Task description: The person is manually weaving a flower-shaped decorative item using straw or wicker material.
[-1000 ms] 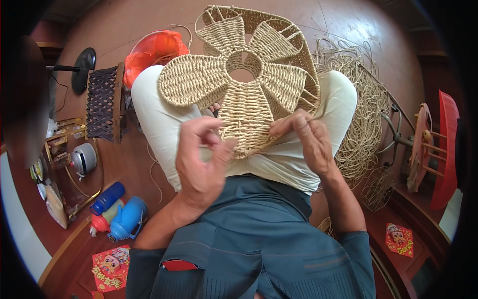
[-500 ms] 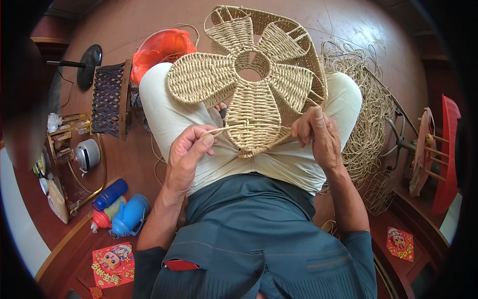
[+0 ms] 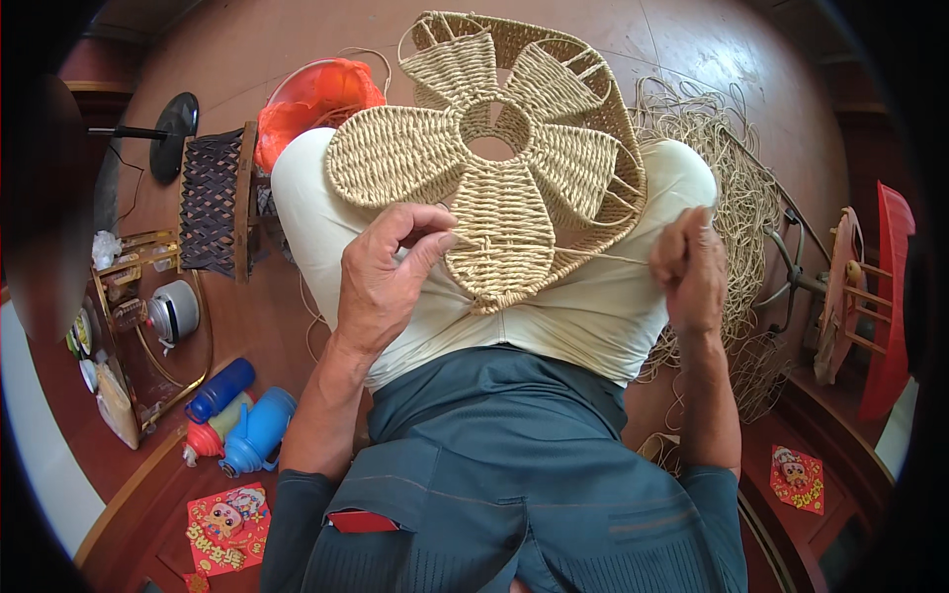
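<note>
A tan woven cord piece (image 3: 388, 158), five petals round an open centre inside a curved woven wall, rests across my legs (image 3: 301, 203). My left hand (image 3: 395, 272) is at the left edge of the lowest petal (image 3: 499, 227), thumb and forefinger pinched on a short strand there. My right hand (image 3: 692, 267) is closed on a cord (image 3: 613, 258) that stretches taut rightward from the right side of that petal, above my right thigh. The tips of my right fingers are partly hidden by the hand itself.
Loose cord (image 3: 741, 198) is heaped right, beside a red plastic-and-wood piece (image 3: 885, 287). At left are an orange-lined bucket (image 3: 321, 99), a dark woven piece (image 3: 208, 198), a black disc stand (image 3: 173, 138), a metal pot (image 3: 176, 311) and flasks (image 3: 257, 430). Red paper decorations (image 3: 225, 524) lie low.
My right hand has moved rightward, drawing a cord out from the petal. My left hand has moved up and inward against the petal's left edge. The woven piece has barely shifted since half a second ago.
</note>
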A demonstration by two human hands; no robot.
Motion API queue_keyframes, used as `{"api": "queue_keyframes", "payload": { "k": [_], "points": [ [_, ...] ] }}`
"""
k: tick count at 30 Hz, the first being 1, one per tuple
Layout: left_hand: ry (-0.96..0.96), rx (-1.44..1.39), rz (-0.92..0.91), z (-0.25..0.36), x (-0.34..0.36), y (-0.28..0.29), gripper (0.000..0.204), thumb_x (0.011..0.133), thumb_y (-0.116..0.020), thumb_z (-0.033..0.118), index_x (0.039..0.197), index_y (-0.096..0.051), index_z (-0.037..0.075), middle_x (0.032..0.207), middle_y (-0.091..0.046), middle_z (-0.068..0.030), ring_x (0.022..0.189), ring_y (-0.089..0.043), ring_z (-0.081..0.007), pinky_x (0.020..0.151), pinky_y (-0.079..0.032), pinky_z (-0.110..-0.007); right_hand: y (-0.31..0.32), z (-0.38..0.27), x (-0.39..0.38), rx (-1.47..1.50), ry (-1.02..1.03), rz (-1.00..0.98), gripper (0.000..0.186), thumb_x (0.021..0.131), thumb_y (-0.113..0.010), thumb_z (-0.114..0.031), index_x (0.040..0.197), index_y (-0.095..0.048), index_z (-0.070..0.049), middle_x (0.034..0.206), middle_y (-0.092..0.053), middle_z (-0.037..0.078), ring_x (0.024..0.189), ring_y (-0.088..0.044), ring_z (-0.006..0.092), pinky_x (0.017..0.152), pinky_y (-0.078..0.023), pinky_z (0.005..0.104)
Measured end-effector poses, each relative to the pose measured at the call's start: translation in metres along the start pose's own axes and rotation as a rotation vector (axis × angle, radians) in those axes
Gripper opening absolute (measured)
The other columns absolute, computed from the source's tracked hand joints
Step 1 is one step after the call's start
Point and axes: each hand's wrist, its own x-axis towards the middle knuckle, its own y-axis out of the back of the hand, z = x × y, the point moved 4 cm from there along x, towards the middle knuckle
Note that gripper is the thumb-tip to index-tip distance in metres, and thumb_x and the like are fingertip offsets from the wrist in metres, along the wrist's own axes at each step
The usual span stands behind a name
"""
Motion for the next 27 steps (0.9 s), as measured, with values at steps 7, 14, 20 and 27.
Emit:
{"api": "queue_keyframes", "payload": {
  "k": [7, 14, 20, 27],
  "points": [
    [0.125, -0.332, 0.111, -0.018, -0.01, 0.0, 0.019, 0.107, -0.073, 0.004, 0.125, -0.072, -0.002, 0.107, -0.075, -0.0039, 0.1, -0.07, -0.0107, 0.094, -0.056, -0.027, 0.047, -0.008, 0.0, 0.119, -0.023, 0.175, 0.051, 0.123, -0.04, -0.047, 0.085, -0.045, -0.013, 0.067, -0.03, -0.005, 0.057, -0.03, 0.0085, 0.051, -0.028, 0.0269],
    [0.131, -0.205, 0.118, -0.023, -0.031, -0.012, 0.015, 0.107, -0.072, 0.0, 0.121, -0.072, -0.004, 0.108, -0.075, -0.0049, 0.101, -0.074, -0.0118, 0.091, -0.061, -0.027, 0.05, 0.001, 0.002, 0.172, -0.052, 0.18, 0.052, 0.123, -0.04, -0.049, 0.085, -0.045, -0.013, 0.066, -0.031, -0.006, 0.057, -0.032, 0.008, 0.049, -0.028, 0.0256],
    [0.181, -0.247, 0.067, -0.023, -0.039, -0.015, 0.02, 0.102, -0.079, 0.002, 0.12, -0.072, -0.002, 0.111, -0.077, -0.0077, 0.106, -0.079, -0.0162, 0.095, -0.064, -0.03, 0.052, 0.003, 0.009, 0.272, -0.065, 0.159, 0.052, 0.123, -0.039, -0.048, 0.085, -0.047, -0.014, 0.066, -0.031, -0.007, 0.055, -0.033, 0.0066, 0.047, -0.028, 0.0235],
    [0.128, -0.031, 0.011, -0.017, -0.033, -0.013, 0.024, 0.099, -0.082, 0.002, 0.12, -0.072, -0.001, 0.113, -0.077, -0.0101, 0.104, -0.08, -0.018, 0.093, -0.066, -0.032, 0.058, 0.01, 0.011, 0.387, -0.08, 0.132, 0.051, 0.123, -0.039, -0.046, 0.085, -0.047, -0.014, 0.066, -0.031, -0.007, 0.055, -0.033, 0.0061, 0.045, -0.028, 0.023]
  ]
}}
